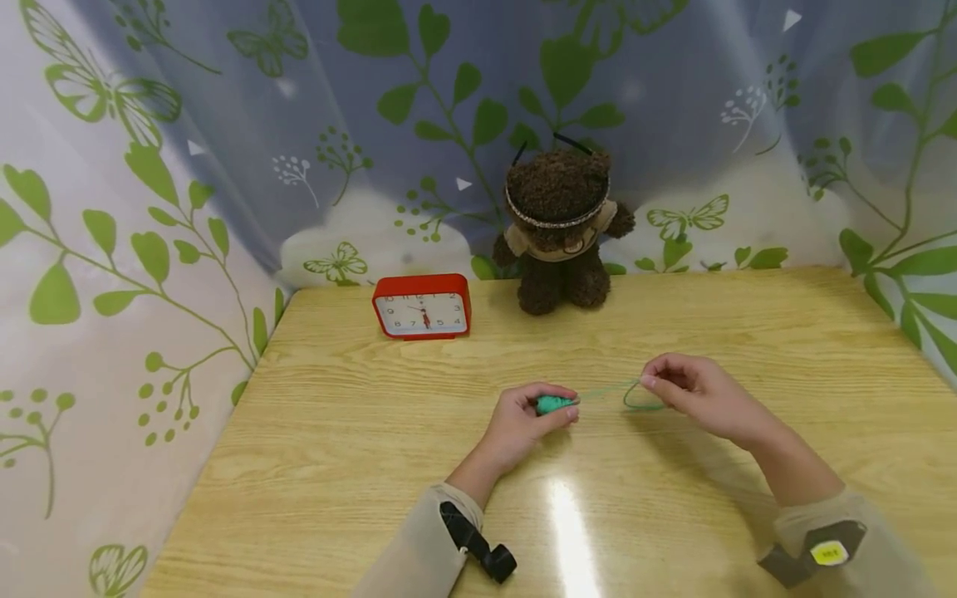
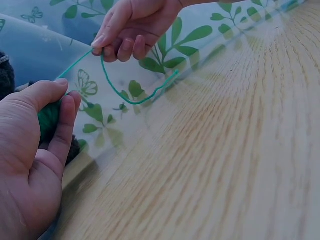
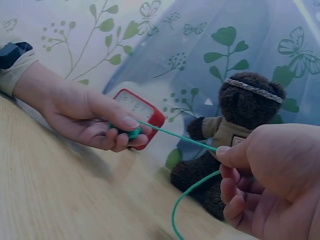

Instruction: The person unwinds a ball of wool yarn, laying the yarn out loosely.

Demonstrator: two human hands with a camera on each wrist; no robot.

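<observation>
My left hand [image 1: 523, 422] grips a small ball of green yarn [image 1: 552, 404] between thumb and fingers, over the middle of the table. From it a strand of the yarn [image 3: 177, 136] runs straight across to my right hand [image 1: 706, 397], which pinches it between thumb and forefinger. Past that pinch the loose tail [image 2: 131, 101] hangs down in a curve, its free end showing in the left wrist view. The fingers of the left hand hide part of the ball in every view.
A red alarm clock [image 1: 422, 307] stands at the table's back left. To its right, a brown teddy bear [image 1: 557, 224] with a headband sits against the leaf-printed curtain [image 1: 314, 124]. The wood-grain table [image 1: 336, 465] reaches back to that curtain.
</observation>
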